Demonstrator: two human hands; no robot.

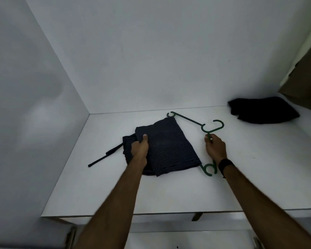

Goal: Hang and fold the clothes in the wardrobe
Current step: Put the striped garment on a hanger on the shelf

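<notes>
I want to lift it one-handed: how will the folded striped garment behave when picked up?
The striped garment is soft, folded cloth, so it will likely sag and unfold if lifted by the edge the left hand grips. It looks light. On the smooth shelf it should slide easily.

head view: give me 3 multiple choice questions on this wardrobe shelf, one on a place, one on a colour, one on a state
1. Where does the black folded garment lie on the shelf?
A. far right corner
B. front left edge
C. under the hanger

2. What colour is the hanger?
A. white
B. red
C. green

3. What is the left hand doing?
A. hanging free
B. gripping the striped garment
C. holding the black rod

Answers: 1 A, it sits by the back wall at right. 2 C, its hooks are dark green. 3 B, its thumb lies on the striped fold, while the right hand holds the hanger.
</notes>
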